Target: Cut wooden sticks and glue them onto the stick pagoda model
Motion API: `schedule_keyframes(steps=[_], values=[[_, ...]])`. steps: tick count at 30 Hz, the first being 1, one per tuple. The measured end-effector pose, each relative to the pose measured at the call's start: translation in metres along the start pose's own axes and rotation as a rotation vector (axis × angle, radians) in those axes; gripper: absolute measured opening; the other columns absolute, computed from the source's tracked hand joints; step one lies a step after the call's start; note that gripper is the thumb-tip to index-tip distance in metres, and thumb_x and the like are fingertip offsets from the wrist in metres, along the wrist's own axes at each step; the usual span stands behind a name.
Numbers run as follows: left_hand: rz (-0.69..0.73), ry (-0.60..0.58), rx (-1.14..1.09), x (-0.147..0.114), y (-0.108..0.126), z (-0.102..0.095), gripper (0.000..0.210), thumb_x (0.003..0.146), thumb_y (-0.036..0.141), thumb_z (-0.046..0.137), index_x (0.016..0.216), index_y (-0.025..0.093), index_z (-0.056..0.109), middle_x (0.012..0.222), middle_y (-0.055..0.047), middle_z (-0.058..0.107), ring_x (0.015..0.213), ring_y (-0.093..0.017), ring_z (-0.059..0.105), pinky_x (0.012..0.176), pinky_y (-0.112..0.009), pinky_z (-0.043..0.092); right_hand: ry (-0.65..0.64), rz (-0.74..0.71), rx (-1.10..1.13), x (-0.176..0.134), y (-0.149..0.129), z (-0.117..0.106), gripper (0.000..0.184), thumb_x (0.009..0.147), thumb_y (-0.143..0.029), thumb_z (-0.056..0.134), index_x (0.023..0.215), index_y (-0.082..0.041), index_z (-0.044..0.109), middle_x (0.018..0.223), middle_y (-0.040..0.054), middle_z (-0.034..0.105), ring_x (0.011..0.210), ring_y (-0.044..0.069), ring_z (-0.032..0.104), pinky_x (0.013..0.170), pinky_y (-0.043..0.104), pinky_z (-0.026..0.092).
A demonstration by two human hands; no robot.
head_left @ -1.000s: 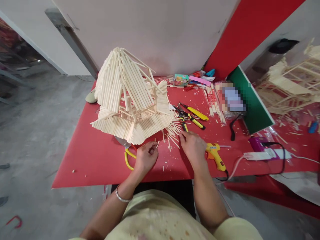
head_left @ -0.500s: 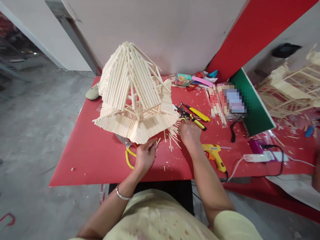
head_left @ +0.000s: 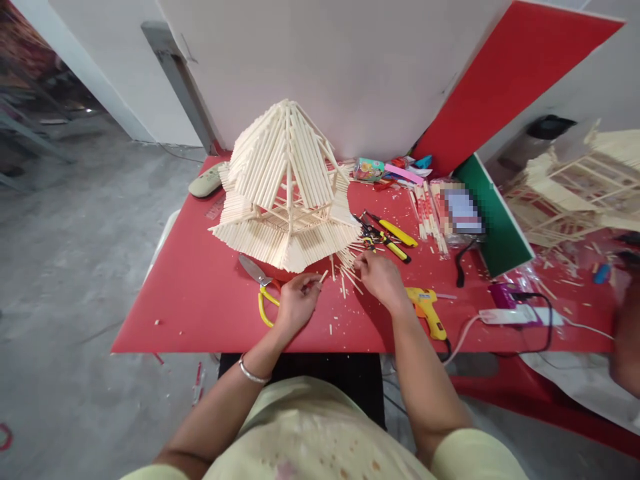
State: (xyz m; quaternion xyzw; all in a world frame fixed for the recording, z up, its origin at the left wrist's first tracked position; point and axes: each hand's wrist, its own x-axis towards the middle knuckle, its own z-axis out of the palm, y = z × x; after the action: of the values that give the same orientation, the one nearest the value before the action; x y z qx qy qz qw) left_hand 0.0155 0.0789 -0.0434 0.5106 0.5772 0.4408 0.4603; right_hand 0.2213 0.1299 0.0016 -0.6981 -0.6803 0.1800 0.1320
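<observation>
My left hand (head_left: 299,303) is closed, with a short wooden stick (head_left: 324,275) pinched between thumb and fingers, in front of the model. My right hand (head_left: 383,279) has its fingers pressed together at the edge of a loose pile of wooden sticks (head_left: 350,272); whatever lies between the fingertips is too small to make out. Behind both hands stands a pavilion model (head_left: 287,200) built of pale round sticks, with a peaked upper roof and a wide lower one. Scissors (head_left: 263,300) with yellow handles lie partly behind my left hand.
Pliers (head_left: 393,247) and a yellow utility knife (head_left: 397,232) lie beyond my right hand. To the right are a yellow glue gun (head_left: 425,310), a power strip (head_left: 515,316) and a green board (head_left: 495,220). A computer mouse-like pale object (head_left: 207,180) rests at the back left.
My right hand has drawn back from beside the pliers to the near side of the stick pile. My left hand still holds its stick. The camera view has shifted.
</observation>
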Motion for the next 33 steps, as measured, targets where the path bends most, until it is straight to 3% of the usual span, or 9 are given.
schedule_keyframes(steps=[4, 12, 17, 23, 29, 33], values=[[-0.063, -0.018, -0.073, -0.002, -0.001, 0.001, 0.024, 0.081, 0.031, 0.061, 0.097, 0.015, 0.07, 0.063, -0.001, 0.065, 0.046, -0.012, 0.054, 0.045, -0.022, 0.043, -0.018, -0.005, 0.302, -0.028, 0.005, 0.01, 0.022, 0.088, -0.035, 0.051, 0.098, -0.023, 0.066, 0.091, 0.0017, 0.073, 0.081, 0.016, 0.066, 0.074, 0.026, 0.048], [0.076, 0.064, 0.176, 0.0, 0.002, 0.006, 0.018, 0.078, 0.025, 0.063, 0.091, 0.019, 0.075, 0.088, -0.005, 0.075, 0.068, -0.015, 0.063, 0.067, -0.026, 0.049, 0.0, 0.076, 0.718, -0.071, -0.002, 0.042, 0.036, 0.083, -0.043, 0.059, 0.111, -0.022, 0.069, 0.109, 0.005, 0.072, 0.099, 0.02, 0.066, 0.091, 0.035, 0.049], [0.03, 0.089, 0.071, -0.004, 0.009, 0.009, 0.016, 0.074, 0.025, 0.068, 0.087, 0.018, 0.075, 0.082, -0.005, 0.074, 0.067, -0.015, 0.063, 0.063, -0.025, 0.048, -0.094, 0.082, 0.937, -0.079, -0.014, 0.038, 0.042, 0.079, -0.048, 0.063, 0.111, -0.021, 0.068, 0.096, 0.0047, 0.073, 0.081, 0.017, 0.066, 0.072, 0.03, 0.053], [-0.223, -0.059, -0.422, -0.024, 0.018, 0.009, 0.039, 0.066, 0.032, 0.078, 0.098, 0.011, 0.07, 0.061, 0.0, 0.063, 0.04, -0.005, 0.044, 0.041, -0.019, 0.035, -0.069, 0.093, 1.09, -0.086, -0.019, 0.035, 0.039, 0.075, -0.048, 0.068, 0.1, -0.019, 0.066, 0.088, 0.003, 0.071, 0.066, 0.012, 0.06, 0.061, 0.024, 0.048], [-0.242, -0.175, -0.497, -0.039, 0.031, 0.005, 0.03, 0.068, 0.034, 0.079, 0.085, 0.012, 0.066, 0.054, 0.002, 0.06, 0.037, -0.005, 0.046, 0.035, -0.017, 0.032, 0.019, 0.038, 1.087, -0.093, -0.025, 0.031, 0.033, 0.074, -0.049, 0.069, 0.089, -0.019, 0.07, 0.082, 0.0019, 0.071, 0.071, 0.014, 0.062, 0.072, 0.028, 0.049], [-0.248, -0.263, -0.561, -0.045, 0.036, 0.0, 0.032, 0.068, 0.035, 0.08, 0.084, 0.011, 0.067, 0.073, -0.005, 0.069, 0.042, -0.005, 0.053, 0.035, -0.016, 0.035, 0.089, -0.006, 1.061, -0.098, -0.033, 0.03, 0.031, 0.077, -0.049, 0.067, 0.086, -0.02, 0.074, 0.086, 0.0035, 0.073, 0.084, 0.018, 0.065, 0.083, 0.032, 0.049]])
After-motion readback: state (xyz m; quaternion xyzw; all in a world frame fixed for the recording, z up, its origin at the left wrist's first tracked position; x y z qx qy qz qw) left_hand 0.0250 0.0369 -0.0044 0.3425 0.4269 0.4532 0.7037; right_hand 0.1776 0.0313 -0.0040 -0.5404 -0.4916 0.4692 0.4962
